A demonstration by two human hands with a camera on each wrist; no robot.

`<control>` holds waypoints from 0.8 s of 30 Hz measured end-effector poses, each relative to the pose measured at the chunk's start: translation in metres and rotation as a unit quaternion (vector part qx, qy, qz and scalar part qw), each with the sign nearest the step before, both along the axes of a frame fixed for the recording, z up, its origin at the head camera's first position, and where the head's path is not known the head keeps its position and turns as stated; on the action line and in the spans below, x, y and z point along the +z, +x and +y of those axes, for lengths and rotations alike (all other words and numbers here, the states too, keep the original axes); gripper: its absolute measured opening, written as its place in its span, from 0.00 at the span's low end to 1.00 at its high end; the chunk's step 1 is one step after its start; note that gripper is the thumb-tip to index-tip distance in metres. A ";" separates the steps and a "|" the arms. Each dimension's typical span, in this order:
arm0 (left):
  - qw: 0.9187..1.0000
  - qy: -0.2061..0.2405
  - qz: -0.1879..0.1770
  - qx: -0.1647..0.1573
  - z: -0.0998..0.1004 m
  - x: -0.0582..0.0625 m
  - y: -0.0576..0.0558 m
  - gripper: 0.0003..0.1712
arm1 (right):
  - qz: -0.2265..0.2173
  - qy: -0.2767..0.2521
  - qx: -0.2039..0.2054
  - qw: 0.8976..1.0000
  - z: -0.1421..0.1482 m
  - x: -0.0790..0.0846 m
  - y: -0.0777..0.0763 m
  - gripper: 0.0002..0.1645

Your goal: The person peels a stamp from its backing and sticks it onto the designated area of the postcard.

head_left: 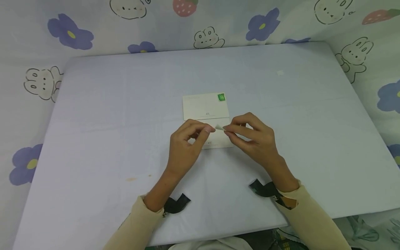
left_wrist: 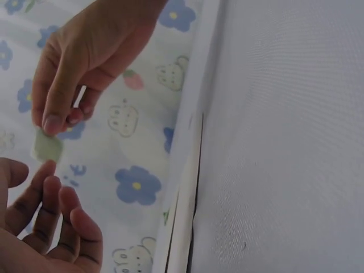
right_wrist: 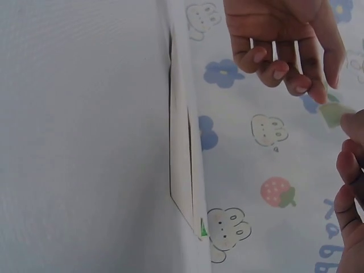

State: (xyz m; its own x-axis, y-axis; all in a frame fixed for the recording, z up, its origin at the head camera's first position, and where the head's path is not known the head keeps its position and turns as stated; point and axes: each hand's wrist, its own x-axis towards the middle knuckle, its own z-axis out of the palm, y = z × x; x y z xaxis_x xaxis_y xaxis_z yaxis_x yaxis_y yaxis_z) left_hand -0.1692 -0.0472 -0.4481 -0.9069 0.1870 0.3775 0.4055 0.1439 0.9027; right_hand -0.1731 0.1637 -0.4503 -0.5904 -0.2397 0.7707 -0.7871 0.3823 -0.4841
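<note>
Between the thumb and fingers of my right hand (head_left: 254, 139) is a small pale green stamp (head_left: 219, 127), pinched at its edge. It appears pale green in the left wrist view (left_wrist: 48, 147). My left hand (head_left: 185, 144) is just left of the stamp, fingers loosely bent, fingertips close to its free edge; whether they touch it I cannot tell. Below the hands lie two off-white envelopes: the far envelope (head_left: 203, 106) bears a green stamp (head_left: 221, 97) in its upper right corner, and the near envelope (head_left: 215, 141) is partly hidden by my hands.
A white cloth covers the table (head_left: 125, 86). Behind and beside it hangs a curtain (head_left: 168, 31) printed with rabbits, flowers and strawberries. A black strap (head_left: 178, 205) is at the left wrist, and another black strap (head_left: 264, 189) at the right.
</note>
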 end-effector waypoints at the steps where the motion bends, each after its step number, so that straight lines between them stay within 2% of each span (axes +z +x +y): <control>1: 1.000 0.002 -0.008 -0.002 0.000 0.000 0.000 0.09 | 0.017 0.008 -0.004 1.000 0.000 0.000 0.000 0.08; 7: 0.998 0.012 -0.059 -0.006 -0.001 0.000 0.000 0.09 | 0.104 0.045 -0.013 0.994 -0.003 0.002 -0.002 0.06; 17: 0.994 0.002 -0.108 0.001 -0.001 -0.001 -0.001 0.12 | 0.135 0.098 -0.011 0.986 -0.003 0.006 -0.001 0.08; 18: 0.993 0.000 -0.116 0.002 -0.001 0.004 0.000 0.12 | 0.137 0.102 -0.012 0.985 -0.003 0.006 -0.001 0.08; 24: 0.991 -0.003 -0.130 0.002 0.000 0.003 0.000 0.14 | 0.146 0.118 -0.012 0.982 -0.003 0.006 0.000 0.08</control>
